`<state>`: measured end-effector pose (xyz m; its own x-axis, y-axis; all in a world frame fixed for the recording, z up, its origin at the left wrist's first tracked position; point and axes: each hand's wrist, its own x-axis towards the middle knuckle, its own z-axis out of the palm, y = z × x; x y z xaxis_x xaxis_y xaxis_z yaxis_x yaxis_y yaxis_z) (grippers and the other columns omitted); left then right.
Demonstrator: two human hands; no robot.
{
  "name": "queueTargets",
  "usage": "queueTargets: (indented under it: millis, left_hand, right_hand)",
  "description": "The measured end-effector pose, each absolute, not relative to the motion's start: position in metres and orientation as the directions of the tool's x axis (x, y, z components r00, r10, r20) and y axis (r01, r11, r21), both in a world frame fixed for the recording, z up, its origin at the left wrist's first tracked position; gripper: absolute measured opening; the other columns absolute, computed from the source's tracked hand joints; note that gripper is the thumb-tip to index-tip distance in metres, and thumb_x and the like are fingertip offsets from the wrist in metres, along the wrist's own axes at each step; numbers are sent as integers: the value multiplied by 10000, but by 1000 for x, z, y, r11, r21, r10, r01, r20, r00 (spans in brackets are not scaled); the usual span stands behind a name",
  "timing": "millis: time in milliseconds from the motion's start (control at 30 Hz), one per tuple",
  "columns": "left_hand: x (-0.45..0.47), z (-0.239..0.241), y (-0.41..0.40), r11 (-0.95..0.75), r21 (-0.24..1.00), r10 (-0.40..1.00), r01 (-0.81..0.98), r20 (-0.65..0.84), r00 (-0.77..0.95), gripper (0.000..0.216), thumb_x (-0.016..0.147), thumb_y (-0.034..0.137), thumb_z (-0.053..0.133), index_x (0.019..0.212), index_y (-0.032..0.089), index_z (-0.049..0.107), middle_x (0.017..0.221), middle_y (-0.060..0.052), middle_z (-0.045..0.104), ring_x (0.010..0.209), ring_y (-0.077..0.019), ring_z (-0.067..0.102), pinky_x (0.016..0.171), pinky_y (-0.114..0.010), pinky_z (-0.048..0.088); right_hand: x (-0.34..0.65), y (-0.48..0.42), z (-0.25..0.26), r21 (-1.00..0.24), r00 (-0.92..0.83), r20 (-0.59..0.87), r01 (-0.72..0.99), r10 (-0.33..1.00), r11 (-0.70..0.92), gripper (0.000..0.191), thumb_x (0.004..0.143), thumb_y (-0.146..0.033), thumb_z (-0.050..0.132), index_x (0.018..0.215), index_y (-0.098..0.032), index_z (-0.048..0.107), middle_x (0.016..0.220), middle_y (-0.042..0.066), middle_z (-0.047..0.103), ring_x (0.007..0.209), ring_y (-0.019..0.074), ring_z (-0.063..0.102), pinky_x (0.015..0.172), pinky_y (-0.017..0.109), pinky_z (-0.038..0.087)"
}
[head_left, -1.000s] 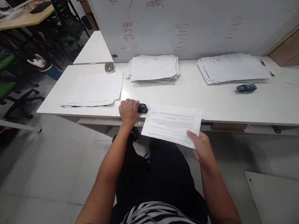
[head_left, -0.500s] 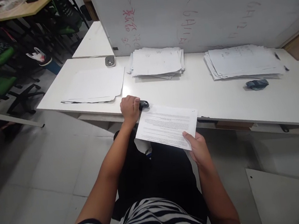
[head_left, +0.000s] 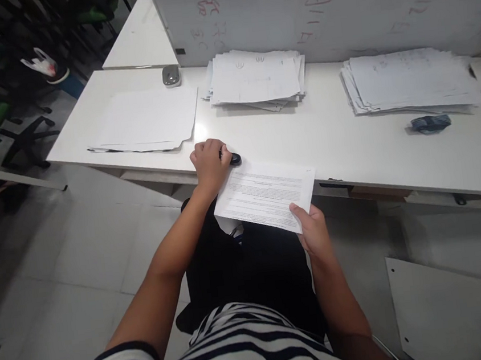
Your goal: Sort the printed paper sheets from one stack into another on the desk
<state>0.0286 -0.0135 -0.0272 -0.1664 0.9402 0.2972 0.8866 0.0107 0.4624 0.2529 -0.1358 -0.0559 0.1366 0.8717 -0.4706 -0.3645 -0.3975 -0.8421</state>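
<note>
My left hand (head_left: pixel 209 161) is closed over a small black object, likely a stapler (head_left: pixel 234 159), resting on the front edge of the white table (head_left: pixel 331 142). My right hand (head_left: pixel 312 231) pinches the near right corner of a printed sheet of paper (head_left: pixel 265 194). The sheet lies half on the table edge and half over my lap. Its far left corner sits beside the black object.
Three paper stacks lie on the table: a flat one at left (head_left: pixel 148 118), a middle one (head_left: pixel 255 78), one at right (head_left: pixel 410 79). A grey device (head_left: pixel 171 75) and a dark blue object (head_left: pixel 430 123) also sit there. A whiteboard (head_left: pixel 334 4) stands behind. Office chairs (head_left: pixel 10 118) at left.
The view has tilted down and closer. Both hands stay in the same hold; the sheet's corner has slid nearer to the black object under my left hand.
</note>
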Motion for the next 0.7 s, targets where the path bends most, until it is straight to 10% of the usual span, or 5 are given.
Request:
queueTargets:
  millis: [333, 467, 600, 700]
  left_hand:
    - [22, -30, -14, -17, 450, 904, 893, 388, -178, 298, 938, 368, 368, 712, 217, 490, 802, -46, 585, 874, -215, 483, 792, -366, 307]
    - [23, -37, -15, -35, 472, 875, 881, 440, -201, 315, 938, 343, 356, 689, 215, 502, 775, -42, 589, 882, -208, 495, 812, -355, 316]
    - [24, -48, -13, -56, 452, 845, 890, 496, -199, 298, 923, 337, 366, 716, 217, 542, 801, -68, 602, 905, -229, 500, 839, -378, 307]
    - [26, -56, -10, -25, 438, 831, 899, 509, -225, 288, 913, 320, 363, 729, 217, 559, 803, -85, 597, 911, -246, 496, 850, -398, 298]
  right_hand:
    - [255, -145, -70, -890, 140, -397, -301, 907, -343, 394, 728, -421, 733, 1032, -172, 701, 1027, 76, 733, 941, 255, 687, 910, 421, 521]
    - [281, -136, -61, -955, 425, -278, -219, 861, -200, 376, 703, -423, 734, 985, -176, 700, 974, 57, 739, 892, 250, 692, 871, 408, 537]
    - [314, -107, -21, -972, 702, 154, 235, 695, -23, 388, 791, -473, 615, 1042, -186, 684, 1029, 79, 706, 1002, 280, 648, 917, 425, 507]
    - [314, -51, 27, -666, 495, 570, 746, 656, 16, 418, 888, -474, 446, 1076, -187, 683, 1067, 133, 647, 1085, 305, 591, 940, 456, 471]
